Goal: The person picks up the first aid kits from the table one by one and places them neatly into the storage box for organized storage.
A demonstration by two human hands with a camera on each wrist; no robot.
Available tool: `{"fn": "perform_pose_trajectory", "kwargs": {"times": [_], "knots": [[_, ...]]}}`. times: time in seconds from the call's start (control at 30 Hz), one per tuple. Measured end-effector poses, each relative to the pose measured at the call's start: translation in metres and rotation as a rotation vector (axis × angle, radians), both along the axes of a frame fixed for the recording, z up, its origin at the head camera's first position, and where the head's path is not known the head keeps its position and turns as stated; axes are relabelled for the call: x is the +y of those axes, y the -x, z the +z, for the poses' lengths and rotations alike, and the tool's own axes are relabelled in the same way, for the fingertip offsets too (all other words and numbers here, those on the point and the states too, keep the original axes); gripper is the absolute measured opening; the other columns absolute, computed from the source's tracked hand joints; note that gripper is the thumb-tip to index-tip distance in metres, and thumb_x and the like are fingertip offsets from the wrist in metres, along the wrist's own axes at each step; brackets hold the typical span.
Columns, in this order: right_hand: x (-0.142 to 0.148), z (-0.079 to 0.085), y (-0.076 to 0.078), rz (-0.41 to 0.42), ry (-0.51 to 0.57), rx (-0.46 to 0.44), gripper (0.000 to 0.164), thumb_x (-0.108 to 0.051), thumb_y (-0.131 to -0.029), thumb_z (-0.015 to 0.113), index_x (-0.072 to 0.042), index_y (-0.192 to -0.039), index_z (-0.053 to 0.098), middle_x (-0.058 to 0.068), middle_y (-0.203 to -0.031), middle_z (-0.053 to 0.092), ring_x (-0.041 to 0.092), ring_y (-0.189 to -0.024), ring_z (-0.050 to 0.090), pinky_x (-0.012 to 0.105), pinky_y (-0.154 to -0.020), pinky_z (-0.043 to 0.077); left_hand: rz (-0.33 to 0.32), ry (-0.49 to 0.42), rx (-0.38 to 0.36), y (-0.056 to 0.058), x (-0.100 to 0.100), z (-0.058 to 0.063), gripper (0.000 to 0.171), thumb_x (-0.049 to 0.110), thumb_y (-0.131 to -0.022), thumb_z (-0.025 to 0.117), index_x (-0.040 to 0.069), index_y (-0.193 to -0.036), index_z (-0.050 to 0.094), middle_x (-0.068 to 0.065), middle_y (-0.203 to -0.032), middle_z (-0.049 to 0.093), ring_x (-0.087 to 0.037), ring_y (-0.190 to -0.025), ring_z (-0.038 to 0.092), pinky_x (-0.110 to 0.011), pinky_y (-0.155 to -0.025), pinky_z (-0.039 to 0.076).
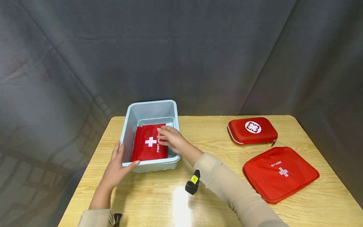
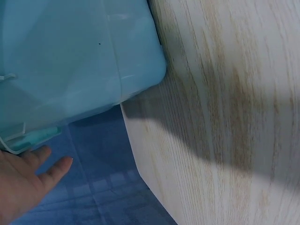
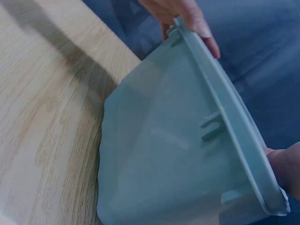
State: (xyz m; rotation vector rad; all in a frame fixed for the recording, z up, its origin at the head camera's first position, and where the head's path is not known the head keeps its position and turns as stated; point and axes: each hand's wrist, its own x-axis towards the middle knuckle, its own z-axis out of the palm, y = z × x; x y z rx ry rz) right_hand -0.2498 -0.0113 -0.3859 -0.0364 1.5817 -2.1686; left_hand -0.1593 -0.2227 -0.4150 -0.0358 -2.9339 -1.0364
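Note:
A red first aid pouch [image 1: 144, 150] with a white cross and lettering lies flat inside a pale blue-grey plastic bin [image 1: 150, 106]. My right hand [image 1: 172, 138] reaches over the bin's right rim, its fingers extended above the pouch and covering part of the lettering. Whether those fingertips touch the pouch I cannot tell. At the bin's front left corner is my left hand [image 1: 116, 170], thumb along the front rim and straight fingers along the left side. The left wrist view shows some of the left fingers [image 2: 54, 173] beside the bin's edge [image 2: 140, 61].
At the right of the wooden table [image 1: 204, 135] lies a red hard-shell case [image 1: 238, 130] with a round white emblem. Nearer stands out a flat red first aid bag [image 1: 272, 183] with a small white cross. A dark grey curtain [image 1: 181, 56] hangs behind the table.

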Motion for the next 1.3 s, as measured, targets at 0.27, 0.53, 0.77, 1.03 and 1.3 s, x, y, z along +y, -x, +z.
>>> {"fn": "perform_pose_trajectory", "kwargs": {"times": [0.27, 0.53, 0.77, 1.03, 1.3], "knots": [[0.023, 0.006, -0.003, -0.013, 0.088, 0.001, 0.042, -0.014, -0.088, 0.048, 0.003, -0.124, 0.035, 0.019, -0.119, 0.044, 0.035, -0.109, 0.044, 0.043, -0.081, 0.041, 0.001, 0.002, -0.017, 0.002, 0.001, 0.002, 0.098, 0.05, -0.071, 0.061, 0.009, -0.139, 0.003, -0.01, -0.143, -0.004, -0.04, -0.124, 0.014, -0.056, -0.079, 0.037], [0.045, 0.003, -0.008, -0.006, 0.221, 0.028, 0.043, -0.011, -0.09, 0.042, 0.005, -0.128, 0.028, 0.026, -0.125, 0.036, 0.038, -0.113, 0.039, 0.042, -0.082, 0.041, 0.006, -0.008, -0.019, 0.001, 0.001, 0.001, 0.098, 0.049, -0.072, 0.061, 0.008, -0.139, 0.003, -0.01, -0.143, -0.005, -0.039, -0.124, 0.013, -0.056, -0.08, 0.036], [0.06, -0.002, -0.014, -0.016, 0.277, 0.057, 0.041, -0.009, -0.091, 0.038, 0.006, -0.128, 0.027, 0.029, -0.126, 0.034, 0.041, -0.113, 0.036, 0.043, -0.083, 0.04, 0.009, -0.008, -0.013, 0.0, 0.0, 0.0, 0.098, 0.048, -0.072, 0.062, 0.008, -0.139, 0.003, -0.011, -0.143, -0.004, -0.04, -0.124, 0.013, -0.056, -0.079, 0.037], [0.077, -0.009, -0.018, -0.056, 0.319, 0.073, 0.042, -0.005, -0.09, 0.035, 0.009, -0.128, 0.025, 0.034, -0.127, 0.027, 0.041, -0.112, 0.038, 0.044, -0.086, 0.037, 0.016, -0.01, -0.008, -0.001, -0.001, 0.0, 0.098, 0.047, -0.072, 0.062, 0.008, -0.139, 0.003, -0.011, -0.143, -0.004, -0.04, -0.123, 0.014, -0.056, -0.078, 0.037], [0.1, -0.021, -0.024, -0.138, 0.32, 0.084, 0.035, -0.004, -0.09, 0.035, 0.008, -0.123, 0.031, 0.027, -0.117, 0.043, 0.043, -0.113, 0.035, 0.049, -0.091, 0.03, 0.002, -0.018, 0.007, 0.0, 0.002, -0.003, 0.097, 0.047, -0.072, 0.062, 0.007, -0.139, 0.004, -0.012, -0.143, -0.003, -0.04, -0.123, 0.014, -0.057, -0.081, 0.035]]}}
